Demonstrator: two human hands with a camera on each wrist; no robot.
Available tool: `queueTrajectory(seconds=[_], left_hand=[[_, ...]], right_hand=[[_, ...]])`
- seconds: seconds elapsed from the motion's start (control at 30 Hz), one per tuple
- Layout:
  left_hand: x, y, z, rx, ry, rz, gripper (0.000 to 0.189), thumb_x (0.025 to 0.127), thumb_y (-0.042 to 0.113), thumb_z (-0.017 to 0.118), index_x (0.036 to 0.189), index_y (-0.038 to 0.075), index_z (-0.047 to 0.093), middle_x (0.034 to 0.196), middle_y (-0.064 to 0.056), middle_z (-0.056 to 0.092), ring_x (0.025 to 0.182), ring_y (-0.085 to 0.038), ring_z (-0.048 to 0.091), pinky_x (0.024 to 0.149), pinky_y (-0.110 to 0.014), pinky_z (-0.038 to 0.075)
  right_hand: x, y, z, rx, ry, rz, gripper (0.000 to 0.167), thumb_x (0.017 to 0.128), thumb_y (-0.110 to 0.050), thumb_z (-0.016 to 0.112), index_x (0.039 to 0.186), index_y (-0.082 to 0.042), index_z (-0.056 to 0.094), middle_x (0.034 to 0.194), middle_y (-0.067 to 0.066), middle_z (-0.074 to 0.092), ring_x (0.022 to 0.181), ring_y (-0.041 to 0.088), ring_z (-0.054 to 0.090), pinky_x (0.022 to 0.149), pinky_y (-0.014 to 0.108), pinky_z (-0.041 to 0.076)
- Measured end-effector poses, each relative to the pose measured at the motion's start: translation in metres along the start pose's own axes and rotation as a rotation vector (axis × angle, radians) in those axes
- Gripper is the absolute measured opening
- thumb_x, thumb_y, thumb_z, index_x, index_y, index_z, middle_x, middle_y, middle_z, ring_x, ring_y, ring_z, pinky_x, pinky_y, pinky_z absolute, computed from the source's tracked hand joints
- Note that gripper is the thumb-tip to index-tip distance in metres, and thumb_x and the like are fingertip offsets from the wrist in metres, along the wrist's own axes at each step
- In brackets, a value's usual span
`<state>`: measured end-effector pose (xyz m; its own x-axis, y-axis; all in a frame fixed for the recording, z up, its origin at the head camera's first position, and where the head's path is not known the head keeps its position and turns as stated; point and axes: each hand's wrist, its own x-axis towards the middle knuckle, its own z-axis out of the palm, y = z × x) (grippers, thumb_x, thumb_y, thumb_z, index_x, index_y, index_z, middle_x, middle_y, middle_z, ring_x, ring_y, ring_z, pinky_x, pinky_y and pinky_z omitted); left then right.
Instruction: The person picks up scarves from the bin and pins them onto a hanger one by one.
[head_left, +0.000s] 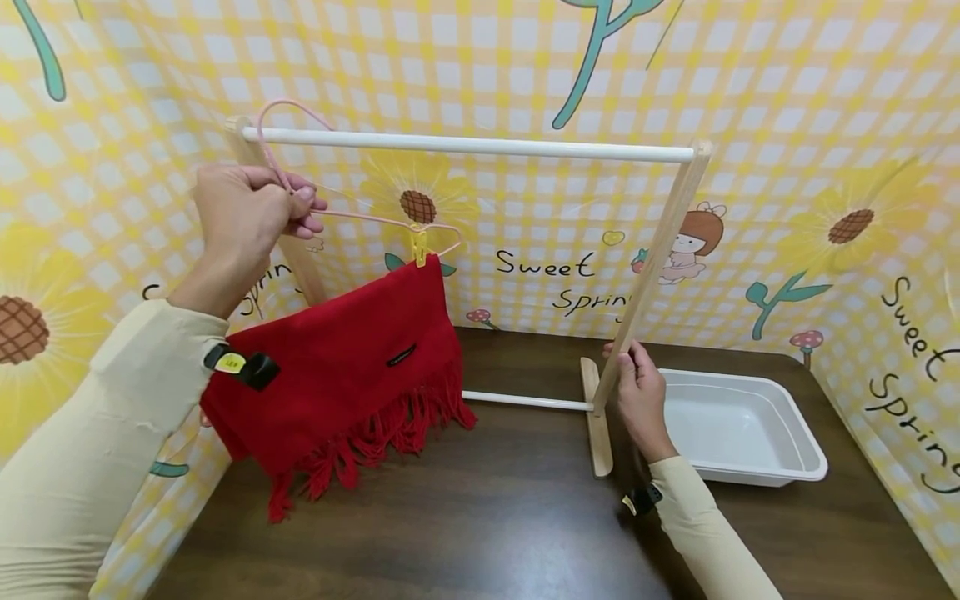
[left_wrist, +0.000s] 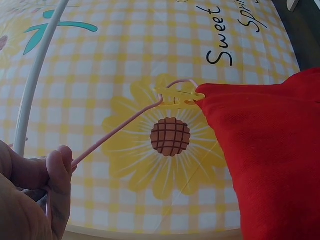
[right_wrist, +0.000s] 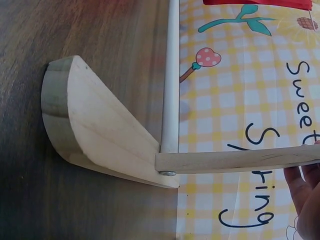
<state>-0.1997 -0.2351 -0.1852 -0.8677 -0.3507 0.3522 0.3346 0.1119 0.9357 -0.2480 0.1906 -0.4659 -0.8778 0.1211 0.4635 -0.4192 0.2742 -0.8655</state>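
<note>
My left hand (head_left: 258, 208) pinches a pink wire hanger (head_left: 360, 217) at the base of its hook. That hook loops over the left end of the rack's white top rail (head_left: 465, 144). A yellow clothespin (head_left: 419, 246) fastens a red fringed scarf (head_left: 345, 358) to the hanger's right end; the sleeve and wrist hide part of the scarf's left side. In the left wrist view the clothespin (left_wrist: 180, 97) bites the scarf's corner. My right hand (head_left: 641, 396) grips the lower part of the rack's right wooden post (head_left: 652, 258), just above its foot (head_left: 597, 425).
A white plastic basin (head_left: 750, 425) stands on the dark wooden table (head_left: 480, 508), right of the rack. The lower white rail (head_left: 528, 402) runs near the tabletop. Yellow checked cloth (head_left: 480, 75) with sunflower prints walls the table at the back and sides.
</note>
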Motion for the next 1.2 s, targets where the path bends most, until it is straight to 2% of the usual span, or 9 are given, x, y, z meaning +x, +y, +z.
queueTrajectory(seconds=[0.3, 0.57, 0.73, 0.87, 1.0, 1.2], left_hand=[[0.003, -0.002, 0.003, -0.009, 0.004, -0.029, 0.022, 0.084, -0.015, 0.067, 0.071, 0.000, 0.076, 0.066, -0.005, 0.074, 0.046, -0.017, 0.069, 0.046, -0.027, 0.060], [0.005, -0.005, 0.002, -0.015, 0.004, -0.011, 0.022, 0.085, -0.014, 0.066, 0.071, 0.000, 0.076, 0.066, -0.005, 0.074, 0.047, -0.016, 0.069, 0.046, -0.027, 0.060], [0.003, -0.010, 0.001, -0.014, 0.007, -0.011, 0.022, 0.086, -0.013, 0.066, 0.070, -0.001, 0.076, 0.067, -0.003, 0.073, 0.047, -0.015, 0.069, 0.047, -0.025, 0.061], [0.003, -0.013, 0.000, 0.003, 0.015, -0.009, 0.022, 0.086, -0.013, 0.066, 0.070, -0.001, 0.075, 0.067, -0.002, 0.073, 0.047, -0.015, 0.069, 0.047, -0.025, 0.060], [0.004, -0.014, 0.000, 0.009, 0.026, -0.010, 0.024, 0.086, -0.013, 0.066, 0.068, 0.000, 0.075, 0.067, -0.002, 0.073, 0.048, -0.015, 0.069, 0.047, -0.025, 0.061], [0.004, -0.015, -0.001, 0.021, 0.033, -0.019, 0.024, 0.086, -0.014, 0.066, 0.069, 0.000, 0.075, 0.068, -0.003, 0.073, 0.047, -0.014, 0.069, 0.047, -0.024, 0.061]], right_hand=[[0.000, 0.000, -0.001, 0.009, -0.001, -0.007, 0.034, 0.109, -0.024, 0.047, 0.126, -0.001, 0.065, 0.111, 0.021, 0.073, 0.103, 0.010, 0.065, 0.082, 0.010, 0.052], [0.000, 0.000, -0.001, 0.011, 0.011, 0.022, 0.033, 0.109, -0.020, 0.046, 0.128, 0.000, 0.064, 0.113, 0.023, 0.072, 0.106, 0.019, 0.066, 0.083, 0.010, 0.052], [-0.004, -0.016, -0.001, 0.008, -0.007, 0.053, 0.032, 0.109, -0.014, 0.045, 0.130, 0.005, 0.062, 0.115, 0.028, 0.071, 0.109, 0.030, 0.065, 0.082, 0.010, 0.052], [-0.008, -0.034, -0.003, 0.004, -0.021, 0.064, 0.032, 0.109, -0.011, 0.045, 0.130, 0.009, 0.060, 0.115, 0.031, 0.069, 0.110, 0.034, 0.064, 0.084, 0.015, 0.054], [-0.009, -0.040, -0.003, 0.012, -0.024, 0.061, 0.032, 0.109, -0.012, 0.045, 0.129, 0.009, 0.060, 0.115, 0.031, 0.068, 0.111, 0.036, 0.064, 0.086, 0.019, 0.055], [-0.007, -0.037, -0.003, 0.031, -0.021, 0.054, 0.033, 0.109, -0.014, 0.046, 0.129, 0.008, 0.061, 0.114, 0.030, 0.069, 0.110, 0.038, 0.063, 0.084, 0.010, 0.052]])
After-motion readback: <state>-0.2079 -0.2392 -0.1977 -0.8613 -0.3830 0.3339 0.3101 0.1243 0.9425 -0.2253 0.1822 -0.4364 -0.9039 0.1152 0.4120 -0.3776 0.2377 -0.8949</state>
